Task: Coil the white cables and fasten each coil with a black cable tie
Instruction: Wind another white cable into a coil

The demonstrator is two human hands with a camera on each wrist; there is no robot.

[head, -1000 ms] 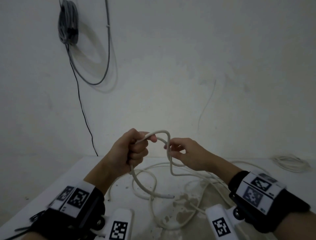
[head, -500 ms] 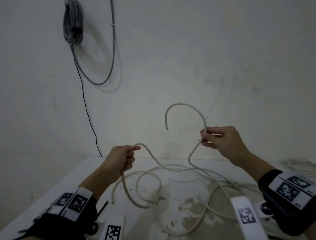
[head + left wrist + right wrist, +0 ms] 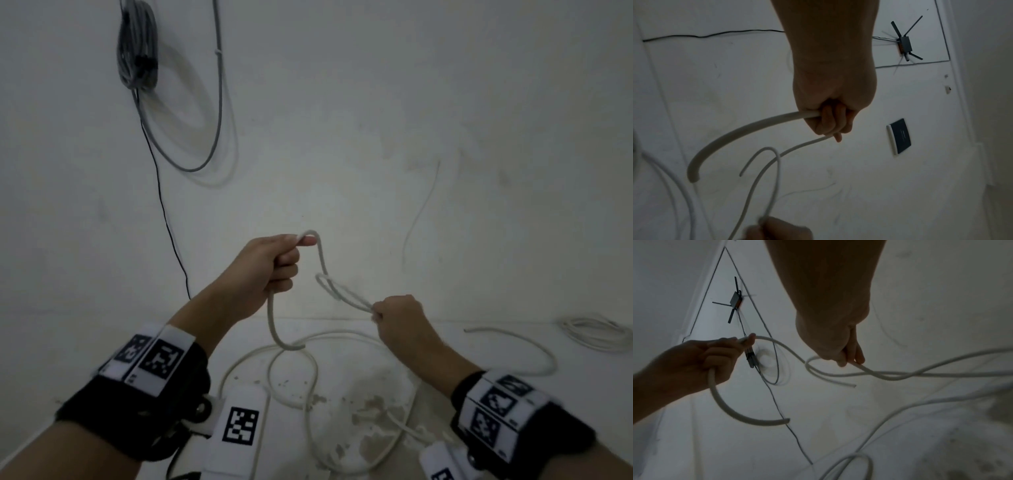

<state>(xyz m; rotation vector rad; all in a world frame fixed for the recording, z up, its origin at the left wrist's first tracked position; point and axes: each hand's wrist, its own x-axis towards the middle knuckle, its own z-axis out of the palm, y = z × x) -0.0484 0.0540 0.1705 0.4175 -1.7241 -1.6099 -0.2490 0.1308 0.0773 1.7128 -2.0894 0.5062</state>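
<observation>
My left hand [image 3: 274,270] is raised above the table and grips a white cable [image 3: 322,263], its fingers curled round it [image 3: 828,123]; a short free end [image 3: 275,329] hangs curved below the fist. From the thumb the cable runs down and right into a small loop [image 3: 339,291]. My right hand [image 3: 394,318] pinches that loop's strands [image 3: 851,360], lower than the left hand. The rest of the cable lies in loose turns [image 3: 301,377] on the white table [image 3: 102,346]. No black cable tie shows.
A second bundle of thin white cable [image 3: 596,332] lies at the table's far right. A grey cable coil [image 3: 137,44] and a thin black wire [image 3: 168,226] hang on the wall behind. A black router [image 3: 904,43] is fixed to the wall.
My right hand has come down and left from its raised spot, folding the cable into a small loop. My left hand has risen with its grip unchanged.
</observation>
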